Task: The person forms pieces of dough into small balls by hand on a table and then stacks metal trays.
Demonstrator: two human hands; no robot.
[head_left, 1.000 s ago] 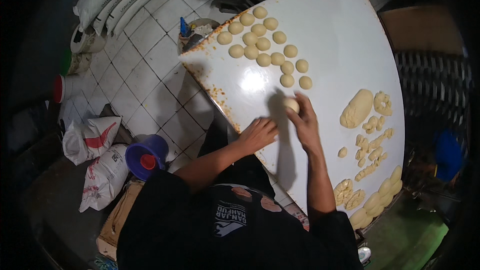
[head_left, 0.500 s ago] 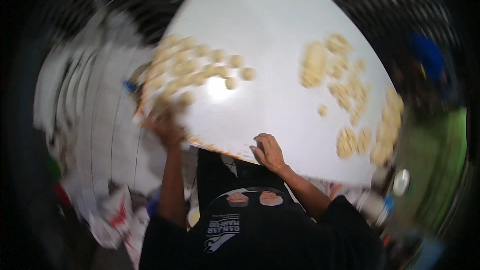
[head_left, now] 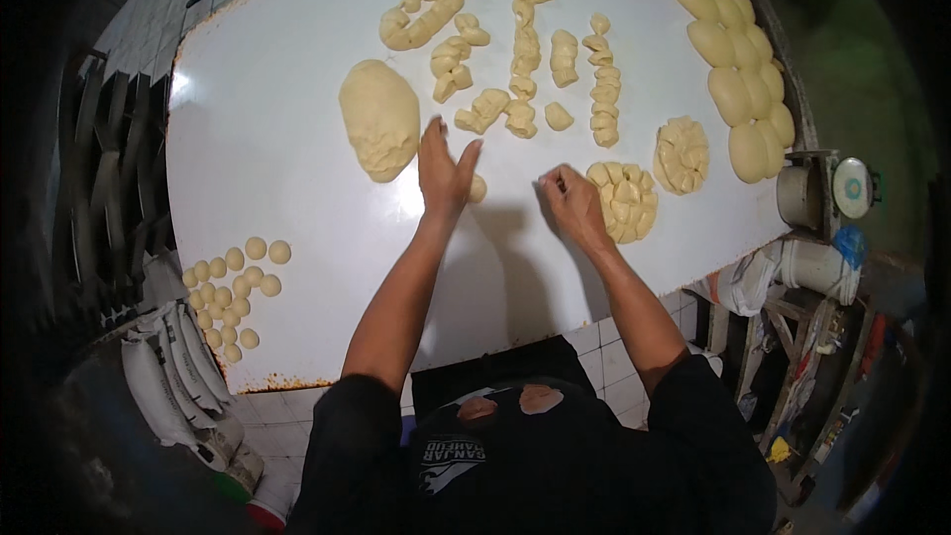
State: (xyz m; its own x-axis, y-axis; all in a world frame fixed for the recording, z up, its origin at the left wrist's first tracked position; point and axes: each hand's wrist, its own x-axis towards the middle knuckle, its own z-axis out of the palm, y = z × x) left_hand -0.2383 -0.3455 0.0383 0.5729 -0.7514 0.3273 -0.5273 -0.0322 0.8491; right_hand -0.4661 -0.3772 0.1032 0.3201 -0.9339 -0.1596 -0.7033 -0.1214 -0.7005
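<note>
My left hand [head_left: 446, 173] is over the white tabletop [head_left: 287, 159], fingers stretched out and thumb apart, just right of a large oval lump of dough [head_left: 379, 121]. A small dough ball [head_left: 477, 188] sits close against its thumb side. My right hand [head_left: 575, 203] is closed, its fingers curled inward; what they hold, if anything, is hidden. Beside it lies a round of dough cut into pieces [head_left: 626, 204], with another cut round [head_left: 682, 155] farther right. Beyond my hands are rows of cut dough pieces [head_left: 525, 45] and a loose dough piece [head_left: 559, 117].
Several small dough balls [head_left: 242, 286] are grouped at the near left corner. Large smooth dough pieces [head_left: 731, 97] line the right edge. Past that edge stand a metal pot [head_left: 798, 196] and a wooden rack [head_left: 792, 357]. White sacks [head_left: 173, 376] lie below the left corner.
The view has swung to the right. My left hand has left the small dough balls at the left corner and is now beside the large lump. My right hand has moved from the front edge farther in.
</note>
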